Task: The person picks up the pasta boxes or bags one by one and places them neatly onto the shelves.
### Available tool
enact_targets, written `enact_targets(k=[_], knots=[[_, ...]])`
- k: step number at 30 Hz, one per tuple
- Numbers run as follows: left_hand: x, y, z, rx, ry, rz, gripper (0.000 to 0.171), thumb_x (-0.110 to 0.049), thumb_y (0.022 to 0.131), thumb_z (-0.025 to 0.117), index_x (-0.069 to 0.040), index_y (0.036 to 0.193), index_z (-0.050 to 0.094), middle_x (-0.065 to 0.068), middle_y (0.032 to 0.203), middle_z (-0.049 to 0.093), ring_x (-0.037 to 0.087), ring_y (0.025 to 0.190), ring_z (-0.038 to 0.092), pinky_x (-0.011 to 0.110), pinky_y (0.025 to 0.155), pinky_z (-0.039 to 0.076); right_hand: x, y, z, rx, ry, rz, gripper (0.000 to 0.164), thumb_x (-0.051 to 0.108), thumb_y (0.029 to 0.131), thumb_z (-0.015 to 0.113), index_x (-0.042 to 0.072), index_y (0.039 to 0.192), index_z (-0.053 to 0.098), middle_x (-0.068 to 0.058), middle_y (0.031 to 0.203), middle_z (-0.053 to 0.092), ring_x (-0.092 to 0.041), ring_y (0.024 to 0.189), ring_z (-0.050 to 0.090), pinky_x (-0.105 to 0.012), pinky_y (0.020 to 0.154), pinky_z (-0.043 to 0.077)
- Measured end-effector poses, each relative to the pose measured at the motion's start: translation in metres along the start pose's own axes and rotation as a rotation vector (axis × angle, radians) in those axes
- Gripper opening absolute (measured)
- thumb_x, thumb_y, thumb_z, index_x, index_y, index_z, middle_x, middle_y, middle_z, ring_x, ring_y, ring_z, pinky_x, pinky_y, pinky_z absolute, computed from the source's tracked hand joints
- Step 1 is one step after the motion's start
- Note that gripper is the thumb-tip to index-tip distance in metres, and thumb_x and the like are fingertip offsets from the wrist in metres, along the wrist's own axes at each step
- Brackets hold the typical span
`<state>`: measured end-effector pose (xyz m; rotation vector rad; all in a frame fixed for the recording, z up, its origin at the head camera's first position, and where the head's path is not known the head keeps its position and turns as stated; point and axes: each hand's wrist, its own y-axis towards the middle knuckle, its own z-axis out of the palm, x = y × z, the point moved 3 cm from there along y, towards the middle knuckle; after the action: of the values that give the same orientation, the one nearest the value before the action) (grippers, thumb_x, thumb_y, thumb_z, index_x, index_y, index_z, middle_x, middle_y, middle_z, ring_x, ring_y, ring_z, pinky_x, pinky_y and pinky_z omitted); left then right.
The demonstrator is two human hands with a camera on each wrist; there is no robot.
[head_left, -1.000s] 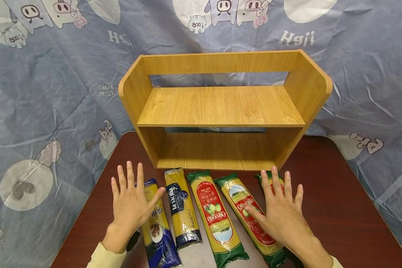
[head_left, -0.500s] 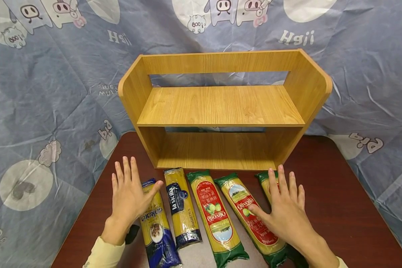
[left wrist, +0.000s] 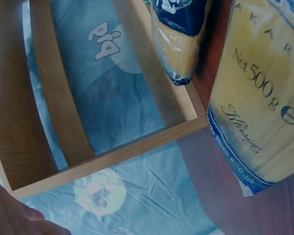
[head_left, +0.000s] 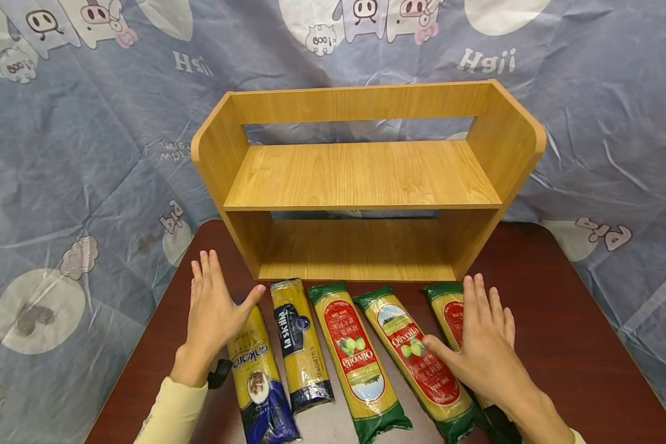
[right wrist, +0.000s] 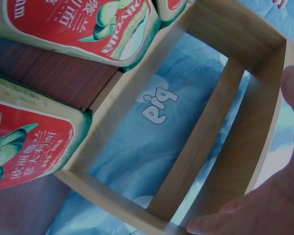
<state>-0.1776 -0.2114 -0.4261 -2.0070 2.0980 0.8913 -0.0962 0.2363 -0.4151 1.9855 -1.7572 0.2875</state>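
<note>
My left hand [head_left: 211, 317] is held with straight fingers over the left edge of a blue-ended Ankara spaghetti pack [head_left: 258, 376], its thumb pointing right. Beside that pack lies a la sicilia spaghetti pack [head_left: 300, 345] with a dark blue label. Three green-ended Olivoilà spaghetti packs follow to the right: one in the middle [head_left: 355, 364], a slanted one [head_left: 416, 364], and a rightmost one [head_left: 452, 314] partly hidden by my right hand [head_left: 485, 354]. That hand has straight fingers too, its thumb overlapping the slanted pack. Neither hand holds anything.
A two-tier wooden shelf [head_left: 361, 206] stands behind the packs on the dark red-brown table [head_left: 566, 345]. Its lower board's front edge lies close to the packs' far ends. A blue-grey cartoon-print cloth [head_left: 89, 185] hangs behind and at both sides.
Both hands have turned more edge-on, palms towards each other. The right hand has shifted right, uncovering more of the rightmost pack. The packs have stayed put; the head view has shifted slightly.
</note>
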Motion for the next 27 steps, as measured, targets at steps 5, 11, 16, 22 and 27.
enact_targets(k=[5,11,16,22,27], knots=[[0.003,0.008,-0.001,-0.029,-0.054,-0.009,0.121,-0.065,0.087,0.069,-0.001,0.162,-0.002,0.022,0.168,-0.001,0.043,0.152,-0.004,0.062,0.117,0.012,-0.005,-0.001,-0.001,-0.012,0.060,0.029,0.129,0.053,0.084,0.079,0.005,0.161,-0.013,-0.020,0.168,-0.011,-0.058,0.147,0.001,-0.075,0.109,0.002],[0.007,0.015,0.000,-0.021,-0.147,-0.051,0.123,-0.059,0.087,0.073,-0.003,0.161,-0.007,0.019,0.168,-0.003,0.041,0.152,-0.003,0.062,0.117,0.014,-0.015,-0.004,-0.003,0.001,0.140,0.105,0.132,0.052,0.085,0.080,0.006,0.159,-0.019,-0.026,0.166,-0.009,-0.063,0.143,0.009,-0.078,0.105,0.012],[0.013,0.020,0.005,0.004,-0.210,-0.081,0.123,-0.056,0.088,0.074,-0.005,0.161,-0.011,0.016,0.169,-0.007,0.040,0.152,-0.003,0.064,0.115,0.017,-0.024,-0.008,-0.004,0.000,0.234,0.174,0.134,0.048,0.085,0.081,0.015,0.156,-0.029,-0.026,0.166,-0.009,-0.063,0.141,0.018,-0.079,0.097,0.027],[0.021,0.025,0.009,0.035,-0.290,-0.114,0.122,-0.055,0.089,0.073,-0.010,0.161,-0.014,0.018,0.168,-0.005,0.045,0.151,0.008,0.065,0.114,0.020,-0.033,-0.014,-0.004,-0.009,0.315,0.240,0.134,0.044,0.087,0.080,0.020,0.153,-0.034,-0.026,0.166,-0.010,-0.062,0.142,0.014,-0.079,0.096,0.026],[0.025,0.031,0.012,0.020,-0.332,-0.113,0.122,-0.053,0.087,0.076,-0.014,0.162,-0.012,0.018,0.168,0.002,0.046,0.149,0.018,0.063,0.114,0.023,-0.040,-0.019,-0.001,-0.033,0.307,0.278,0.136,0.044,0.086,0.081,0.016,0.154,-0.033,-0.030,0.165,-0.005,-0.058,0.146,0.009,-0.078,0.100,0.022]])
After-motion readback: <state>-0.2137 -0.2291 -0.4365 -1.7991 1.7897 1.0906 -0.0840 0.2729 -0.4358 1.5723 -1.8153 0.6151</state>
